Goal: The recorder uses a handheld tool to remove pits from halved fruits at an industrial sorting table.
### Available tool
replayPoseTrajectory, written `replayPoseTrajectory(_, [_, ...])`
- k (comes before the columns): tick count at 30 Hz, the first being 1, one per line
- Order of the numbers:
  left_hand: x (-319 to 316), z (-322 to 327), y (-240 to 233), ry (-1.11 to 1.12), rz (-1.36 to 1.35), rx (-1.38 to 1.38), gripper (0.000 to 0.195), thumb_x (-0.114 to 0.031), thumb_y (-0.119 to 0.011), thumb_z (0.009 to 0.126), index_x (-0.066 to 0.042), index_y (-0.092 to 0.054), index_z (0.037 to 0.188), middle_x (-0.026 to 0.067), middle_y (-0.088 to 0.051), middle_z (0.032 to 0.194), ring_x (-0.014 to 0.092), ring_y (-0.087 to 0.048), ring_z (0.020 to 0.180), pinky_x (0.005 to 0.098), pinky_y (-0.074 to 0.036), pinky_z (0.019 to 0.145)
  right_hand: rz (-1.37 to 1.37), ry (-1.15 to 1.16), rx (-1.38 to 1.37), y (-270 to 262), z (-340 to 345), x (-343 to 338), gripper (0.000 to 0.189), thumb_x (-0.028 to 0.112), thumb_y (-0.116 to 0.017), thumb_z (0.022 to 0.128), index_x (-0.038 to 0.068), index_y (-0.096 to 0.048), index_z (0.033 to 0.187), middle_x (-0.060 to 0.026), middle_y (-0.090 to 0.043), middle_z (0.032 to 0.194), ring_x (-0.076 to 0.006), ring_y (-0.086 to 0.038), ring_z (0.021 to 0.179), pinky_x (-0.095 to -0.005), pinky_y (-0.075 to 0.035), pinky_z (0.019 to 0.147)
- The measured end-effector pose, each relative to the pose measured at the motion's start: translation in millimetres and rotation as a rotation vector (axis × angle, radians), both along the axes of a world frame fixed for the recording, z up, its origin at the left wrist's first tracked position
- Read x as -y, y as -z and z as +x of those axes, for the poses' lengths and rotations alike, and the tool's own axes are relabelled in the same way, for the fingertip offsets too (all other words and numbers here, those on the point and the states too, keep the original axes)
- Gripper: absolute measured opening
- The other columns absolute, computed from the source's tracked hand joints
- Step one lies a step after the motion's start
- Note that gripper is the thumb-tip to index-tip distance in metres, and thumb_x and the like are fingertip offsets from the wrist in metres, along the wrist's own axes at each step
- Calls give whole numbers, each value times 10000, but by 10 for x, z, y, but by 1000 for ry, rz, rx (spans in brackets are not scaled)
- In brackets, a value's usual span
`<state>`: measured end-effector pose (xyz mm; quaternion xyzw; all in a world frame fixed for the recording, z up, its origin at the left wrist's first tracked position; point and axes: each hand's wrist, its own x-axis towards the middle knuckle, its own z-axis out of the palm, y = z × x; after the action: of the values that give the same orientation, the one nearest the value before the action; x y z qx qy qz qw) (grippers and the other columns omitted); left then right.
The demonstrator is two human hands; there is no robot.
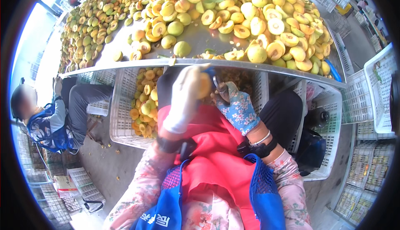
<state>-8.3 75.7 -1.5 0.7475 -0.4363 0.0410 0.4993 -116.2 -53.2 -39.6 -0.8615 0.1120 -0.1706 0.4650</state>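
Note:
My left hand (186, 98), in a white glove and blurred by motion, holds a yellow-orange piece of fruit (204, 85) at its finger side, below the table's metal edge. Close by on the right, my right hand (236, 106), in a blue floral glove, is closed around a metal hand tool (222, 91) with a curved part; its exact kind cannot be told. Something blue shows between the hands. Above them, halved and whole yellow-green fruits with pits (275, 26) are heaped on the metal table (200, 62). Both hands are over the red apron (212, 130).
A white plastic crate (120, 130) with fruit halves stands left of my lap. Another crate (334, 142) at right holds dark items. A blue-handled object (333, 70) lies at the table's right edge. A co-worker (53, 120) sits at left. Stacked crates (357, 102) stand farther right.

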Motion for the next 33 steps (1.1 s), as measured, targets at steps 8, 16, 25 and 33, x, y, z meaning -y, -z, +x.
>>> replayPoseTrajectory(8, [-1129,671,-265,-436,359,517,287,-142,-570,915,-12,-588,1170,48,-635,958,103,-576,803,256,-476,706,254,5,-251,174,-244,428,352,310,-652,882,40,-543,1080,-144,-661,855,-322,-641,680,-397,-500,611])
replayPoseTrajectory(16, [1430,1070,-171,253,339,391,185,-113,-536,866,21,-569,990,194,-634,917,327,-621,874,409,-491,728,442,7,-79,363,-296,512,265,271,-528,957,37,-582,1071,-140,-621,840,-289,-627,759,-408,-499,668])
replayPoseTrajectory(25, [1991,1245,163,391,510,-50,428,-238,-677,739,34,-599,1060,174,-655,894,282,-646,785,356,-504,696,517,101,37,353,-402,593,258,274,-557,942,41,-575,1051,-139,-638,848,-296,-643,768,-390,-495,680])
replayPoseTrajectory(33, [860,506,-591,254,314,-559,411,-381,-639,871,-41,-632,1101,0,-614,821,37,-511,613,178,-377,494,-99,129,100,-33,-260,596,257,167,-601,914,-3,-553,1100,-167,-661,878,-323,-653,757,-399,-509,633])
